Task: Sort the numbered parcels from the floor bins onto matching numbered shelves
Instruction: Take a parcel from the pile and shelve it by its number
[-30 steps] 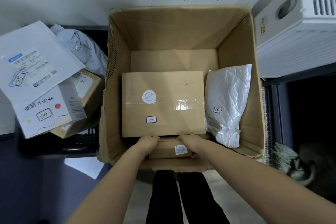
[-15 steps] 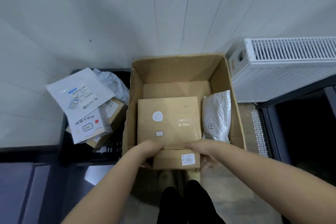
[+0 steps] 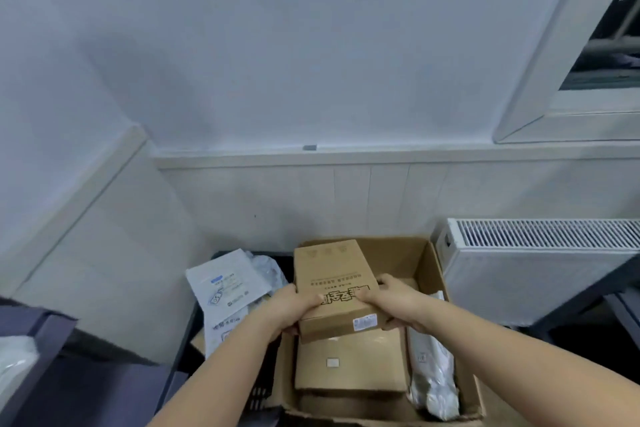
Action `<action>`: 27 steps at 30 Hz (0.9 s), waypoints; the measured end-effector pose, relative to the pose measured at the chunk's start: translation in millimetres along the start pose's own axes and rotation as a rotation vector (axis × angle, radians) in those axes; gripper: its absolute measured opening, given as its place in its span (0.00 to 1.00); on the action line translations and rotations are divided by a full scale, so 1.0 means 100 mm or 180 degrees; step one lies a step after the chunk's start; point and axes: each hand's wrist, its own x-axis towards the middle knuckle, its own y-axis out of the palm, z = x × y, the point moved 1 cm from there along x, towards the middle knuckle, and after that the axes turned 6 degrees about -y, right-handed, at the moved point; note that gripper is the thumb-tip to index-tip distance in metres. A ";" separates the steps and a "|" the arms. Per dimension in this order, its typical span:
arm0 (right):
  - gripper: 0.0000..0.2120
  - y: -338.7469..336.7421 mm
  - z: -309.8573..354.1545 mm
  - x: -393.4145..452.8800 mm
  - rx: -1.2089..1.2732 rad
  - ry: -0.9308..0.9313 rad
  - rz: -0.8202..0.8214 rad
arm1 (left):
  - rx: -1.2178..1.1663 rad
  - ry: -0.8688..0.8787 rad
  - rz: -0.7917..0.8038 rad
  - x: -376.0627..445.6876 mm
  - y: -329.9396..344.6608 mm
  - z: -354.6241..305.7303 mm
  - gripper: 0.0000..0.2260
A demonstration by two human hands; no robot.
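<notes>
both hands point(image 3: 294, 305) gripping cardboard parcel point(image 3: 334, 288), number seemingly hidden

head cam | 1 view | looks forward-down | near hands, wall point(image 3: 311, 45) ahead

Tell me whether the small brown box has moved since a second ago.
Yes. The small brown box, gripped by the left hand and right hand, has come up out of the big carton, above the flat box.

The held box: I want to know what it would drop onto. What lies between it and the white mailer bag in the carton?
In the head view, part of a larger brown box lies between the held box and the white mailer bag.
</notes>
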 end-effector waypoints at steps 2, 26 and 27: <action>0.20 0.01 0.14 -0.13 0.0068 -0.0139 -0.0030 | 0.0102 0.0143 -0.0045 -0.17 -0.10 -0.06 0.18; 0.34 0.65 1.08 -0.60 -0.2867 -0.4104 -0.1794 | -0.2837 0.1164 -0.0925 -0.91 -0.76 -0.46 0.29; 0.30 0.59 1.10 -0.59 -0.2788 -0.4147 -0.1637 | -0.2898 0.1168 -0.0992 -0.92 -0.78 -0.45 0.32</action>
